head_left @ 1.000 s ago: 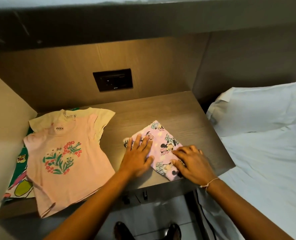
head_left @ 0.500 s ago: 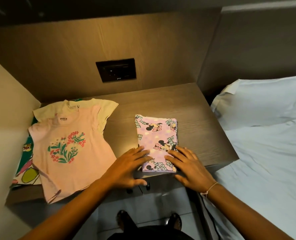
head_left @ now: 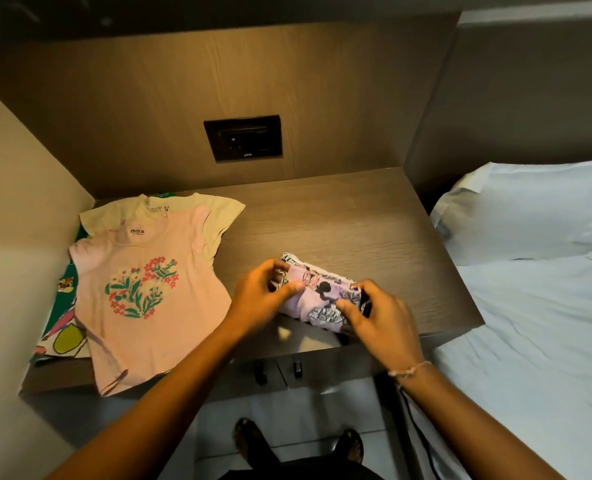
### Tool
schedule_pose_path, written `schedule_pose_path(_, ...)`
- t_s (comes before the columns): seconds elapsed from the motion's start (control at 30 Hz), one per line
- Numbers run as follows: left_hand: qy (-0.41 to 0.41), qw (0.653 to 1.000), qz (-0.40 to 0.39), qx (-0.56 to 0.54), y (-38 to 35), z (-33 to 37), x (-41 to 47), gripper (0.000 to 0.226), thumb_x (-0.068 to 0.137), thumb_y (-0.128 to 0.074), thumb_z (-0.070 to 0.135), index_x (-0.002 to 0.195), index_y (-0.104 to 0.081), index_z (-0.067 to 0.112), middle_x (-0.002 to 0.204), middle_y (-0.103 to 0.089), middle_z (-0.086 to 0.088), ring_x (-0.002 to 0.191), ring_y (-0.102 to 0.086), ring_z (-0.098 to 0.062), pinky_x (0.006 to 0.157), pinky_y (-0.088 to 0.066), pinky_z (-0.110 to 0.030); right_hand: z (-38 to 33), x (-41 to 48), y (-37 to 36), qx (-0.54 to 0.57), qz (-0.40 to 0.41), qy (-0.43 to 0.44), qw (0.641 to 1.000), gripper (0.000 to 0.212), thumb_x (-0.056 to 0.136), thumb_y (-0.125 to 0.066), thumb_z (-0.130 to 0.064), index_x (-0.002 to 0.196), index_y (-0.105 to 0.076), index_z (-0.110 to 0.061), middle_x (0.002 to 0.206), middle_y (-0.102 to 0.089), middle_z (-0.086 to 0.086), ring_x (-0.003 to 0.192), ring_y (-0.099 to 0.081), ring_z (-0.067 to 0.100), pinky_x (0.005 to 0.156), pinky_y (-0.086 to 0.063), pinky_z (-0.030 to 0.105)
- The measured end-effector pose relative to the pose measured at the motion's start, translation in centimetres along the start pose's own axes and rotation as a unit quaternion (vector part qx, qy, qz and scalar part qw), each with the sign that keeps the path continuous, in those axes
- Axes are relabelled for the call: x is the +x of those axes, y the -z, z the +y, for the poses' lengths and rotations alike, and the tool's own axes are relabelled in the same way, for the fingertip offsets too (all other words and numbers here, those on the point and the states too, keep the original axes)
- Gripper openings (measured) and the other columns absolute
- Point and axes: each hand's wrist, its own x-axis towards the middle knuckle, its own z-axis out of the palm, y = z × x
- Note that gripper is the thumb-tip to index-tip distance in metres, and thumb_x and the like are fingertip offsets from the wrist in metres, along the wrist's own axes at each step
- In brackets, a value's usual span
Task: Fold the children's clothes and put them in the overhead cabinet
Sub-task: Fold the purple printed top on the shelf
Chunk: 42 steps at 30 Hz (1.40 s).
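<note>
A folded lilac garment with a cartoon mouse print (head_left: 322,296) is held just above the front of the wooden bedside table (head_left: 357,220). My left hand (head_left: 263,296) grips its left end, and my right hand (head_left: 377,313) grips its right end. To the left a pink T-shirt with a flower heart (head_left: 142,292) lies flat on the table. It covers a pale yellow T-shirt (head_left: 197,207) and a green patterned garment (head_left: 62,306).
A dark socket plate (head_left: 242,137) is set in the wooden back panel. A beige wall closes the left side. A white bed with a pillow (head_left: 530,216) lies to the right. Two small drawer handles (head_left: 279,370) sit under the table front. My feet (head_left: 298,445) stand below.
The lilac garment lay flat with both hands pressing on its near end. Now both hands have closed on its ends and raised it off the table, folded shorter.
</note>
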Motion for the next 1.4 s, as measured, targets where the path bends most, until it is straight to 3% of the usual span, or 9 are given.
schedule_pose_path(0.3,-0.036,0.935,0.074,0.346,-3.6,-1.0,5.8,0.044,0.083,-0.068,0.049,0.112,-0.057,0.019,0.107,-0.059,-0.002,0.094,-0.056,-0.021,0.074,-0.052,-0.038,-0.2,3.5,-2.7,-0.153,0.004,-0.125,0.980,0.032,0.081,-0.069,-0.039,0.105,-0.057,-0.021,0.111,-0.055,0.005,0.108,-0.051,0.026,0.083,-0.046,0.039)
schedule_pose_path(0.43,0.003,0.928,0.211,0.306,-2.9,-1.2,1.5,0.033,0.085,-0.057,0.058,0.095,-0.050,0.027,0.085,-0.054,0.008,0.071,-0.049,-0.013,0.050,-0.032,-0.023,0.2,4.0,-2.5,-0.066,0.015,-0.108,0.992,0.044,0.079,-0.073,-0.035,0.113,-0.048,-0.023,0.119,-0.058,0.003,0.114,-0.051,0.026,0.087,-0.047,0.040)
schedule_pose_path(0.53,0.171,0.944,0.119,0.254,-2.5,-1.7,-0.9,0.039,0.082,-0.050,0.069,0.087,-0.055,0.031,0.076,-0.060,0.011,0.062,-0.057,-0.014,0.050,-0.036,-0.024,0.3,5.6,-2.5,-0.080,-0.074,-0.111,0.988,0.059,0.080,-0.069,-0.047,0.129,-0.047,-0.024,0.129,-0.058,0.003,0.118,-0.052,0.026,0.092,-0.050,0.041)
schedule_pose_path(0.63,0.252,0.966,0.040,0.045,-3.3,-1.0,-0.3,0.032,0.084,-0.063,0.054,0.091,-0.062,0.023,0.074,-0.072,0.003,0.052,-0.070,-0.020,0.052,-0.059,-0.036,-0.2,6.6,-3.4,-0.089,-0.141,-0.128,0.978,0.062,0.079,-0.073,-0.045,0.131,-0.046,-0.025,0.125,-0.062,0.005,0.111,-0.058,0.026,0.090,-0.053,0.043)
schedule_pose_path(0.9,0.164,0.982,0.087,-0.045,-5.5,0.2,1.3,0.023,0.085,-0.073,0.021,0.097,-0.055,0.028,0.075,-0.073,-0.001,0.060,-0.073,-0.017,0.061,-0.062,-0.045,0.7,5.1,-2.7,0.069,-0.047,-0.168,0.982,0.040,0.082,-0.074,-0.028,0.117,-0.054,-0.022,0.106,-0.071,0.001,0.080,-0.063,0.014,0.056,-0.049,0.021)
schedule_pose_path(1.03,0.135,0.986,0.036,-0.096,-9.2,3.7,3.3,0.029,0.084,-0.073,0.015,0.108,-0.057,0.014,0.085,-0.073,-0.009,0.059,-0.072,-0.021,0.058,-0.061,-0.041,3.3,4.1,1.8,0.134,0.047,-0.181,0.973,0.042,0.079,-0.077,-0.023,0.115,-0.054,-0.020,0.107,-0.071,0.004,0.086,-0.068,0.019,0.067,-0.057,0.037)
schedule_pose_path(1.2,0.124,0.989,-0.036,-0.066,-16.0,7.9,6.2,0.032,0.081,-0.077,0.021,0.108,-0.061,0.018,0.075,-0.069,0.005,0.055,-0.067,-0.010,0.044,-0.051,-0.022,8.7,3.3,6.9,0.072,0.102,-0.244,0.962,0.053,0.079,-0.077,-0.034,0.123,-0.049,-0.024,0.115,-0.069,0.008,0.097,-0.066,0.031,0.074,-0.048,0.032)
schedule_pose_path(1.3,0.093,0.991,-0.036,0.086,-18.1,8.4,7.2,0.039,0.082,-0.075,0.034,0.116,-0.062,0.022,0.100,-0.071,0.003,0.092,-0.068,-0.016,0.067,-0.050,-0.021,10.9,3.5,7.5,0.055,0.040,-0.249,0.966,0.054,0.083,-0.073,-0.035,0.127,-0.048,-0.018,0.122,-0.066,0.013,0.105,-0.064,0.035,0.081,-0.050,0.036)
schedule_pose_path(1.4,-0.022,0.961,0.007,0.277,-18.0,6.5,6.7,0.059,0.085,-0.062,0.051,0.134,-0.048,0.022,0.132,-0.057,-0.001,0.122,-0.050,-0.024,0.100,-0.043,-0.040,11.9,3.4,7.7,-0.036,0.015,-0.173,0.984,0.061,0.086,-0.062,-0.051,0.136,-0.044,-0.022,0.132,-0.059,0.009,0.116,-0.056,0.034,0.092,-0.050,0.048)
